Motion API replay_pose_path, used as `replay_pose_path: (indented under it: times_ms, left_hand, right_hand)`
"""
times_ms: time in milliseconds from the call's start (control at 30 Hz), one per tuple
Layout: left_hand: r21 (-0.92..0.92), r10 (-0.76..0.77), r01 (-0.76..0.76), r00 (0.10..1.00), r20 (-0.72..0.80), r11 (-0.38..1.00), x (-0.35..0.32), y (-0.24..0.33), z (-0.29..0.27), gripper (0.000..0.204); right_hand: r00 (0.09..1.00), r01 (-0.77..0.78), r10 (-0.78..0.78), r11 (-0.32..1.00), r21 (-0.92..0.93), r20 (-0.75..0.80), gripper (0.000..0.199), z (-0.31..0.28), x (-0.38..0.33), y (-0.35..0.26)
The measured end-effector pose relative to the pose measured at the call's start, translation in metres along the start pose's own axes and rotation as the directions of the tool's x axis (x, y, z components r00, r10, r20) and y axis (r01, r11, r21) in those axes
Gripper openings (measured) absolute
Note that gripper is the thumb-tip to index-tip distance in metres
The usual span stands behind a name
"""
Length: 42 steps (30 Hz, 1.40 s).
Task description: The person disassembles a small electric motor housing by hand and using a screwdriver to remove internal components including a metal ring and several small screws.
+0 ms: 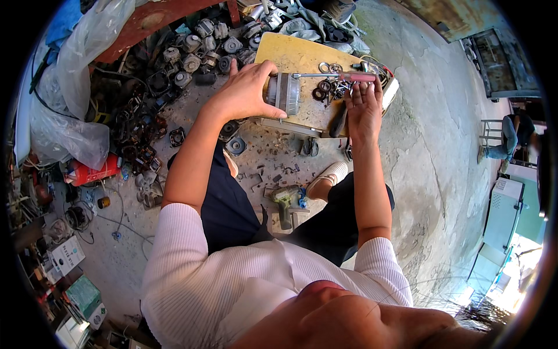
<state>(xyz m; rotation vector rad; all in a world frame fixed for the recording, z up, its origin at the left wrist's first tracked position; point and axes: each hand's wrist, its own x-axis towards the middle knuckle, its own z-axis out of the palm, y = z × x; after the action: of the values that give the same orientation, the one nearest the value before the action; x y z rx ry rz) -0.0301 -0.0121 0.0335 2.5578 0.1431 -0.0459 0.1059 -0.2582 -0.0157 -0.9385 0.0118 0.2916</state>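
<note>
On the yellow work board [288,47], my left hand [244,93] grips a small electric motor [292,96] with a grey metal body, thumb on the near side and fingers over the far side. My right hand [365,113], palm up, has its fingers on the red handle of a screwdriver [356,76]. The screwdriver lies level, its shaft pointing left and its tip at the motor's far right corner. Beside my right hand are several dark rings and small parts [325,89]. A black-handled tool [338,121] lies near the board's front edge.
Heaped motors [192,61] cover the floor at the far left. A green cordless drill [283,205] rests between my feet. Clear plastic sheeting [67,93] and a red cylinder [93,170] are at left. Far right, another person [511,136] is beside a stool.
</note>
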Motion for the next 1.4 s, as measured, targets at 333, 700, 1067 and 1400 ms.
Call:
replay_pose_path:
  times_ms: [333,700,1067,1400]
  left_hand:
    - [0.006,0.022,-0.022,1.0,-0.005,1.0,0.001,-0.004,0.001,0.09]
    - [0.023,0.005,-0.005,1.0,-0.006,1.0,0.0,0.001,-0.002,0.085]
    - [0.032,0.011,-0.011,1.0,-0.014,0.999,0.0,0.0,-0.001,0.083]
    - [0.03,0.033,-0.033,0.999,-0.009,0.999,0.002,-0.003,0.001,0.092]
  right_hand:
    - [0.997,-0.052,0.051,0.999,-0.006,-0.063,0.027,-0.015,0.015,-0.001]
    - [0.999,0.022,-0.023,1.0,0.017,0.035,0.029,-0.009,0.011,0.001]
    - [0.997,0.039,-0.041,0.999,0.024,0.06,0.041,-0.011,0.008,0.005]
    - [0.996,0.077,-0.078,0.997,0.025,0.042,0.046,-0.011,0.007,0.008]
